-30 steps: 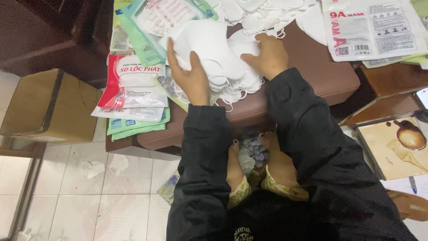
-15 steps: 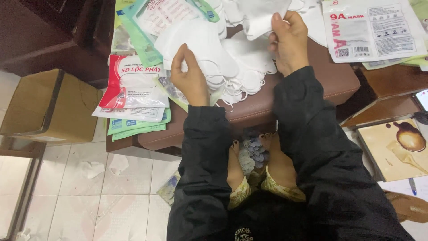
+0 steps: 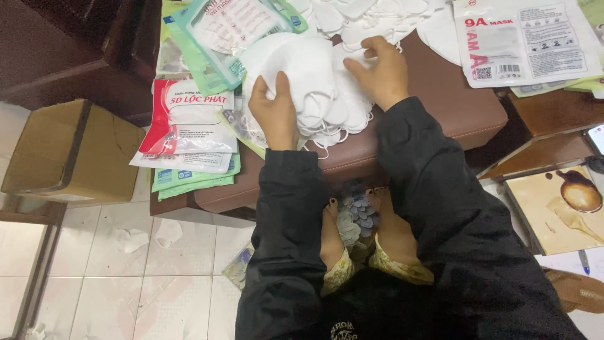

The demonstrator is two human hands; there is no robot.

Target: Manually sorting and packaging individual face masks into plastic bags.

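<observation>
A stack of white face masks [image 3: 314, 82] lies on a brown padded bench [image 3: 440, 113]. My left hand [image 3: 275, 112] grips the stack's near left edge, thumb on top. My right hand [image 3: 379, 72] rests flat on the stack's right side, fingers spread toward the far masks. More loose white masks [image 3: 371, 16] lie in a heap at the far edge. Both arms are in black sleeves.
Red-and-white and green mask packets [image 3: 189, 126] are piled left of the stack; a red-lettered white packet [image 3: 525, 41] lies far right. A cardboard box [image 3: 69, 151] stands on the tiled floor at left. My bare feet [image 3: 371, 233] sit under the bench.
My right hand came back down from the far heap onto the stack's right side. My left hand shifted slightly and still holds the stack's left edge.
</observation>
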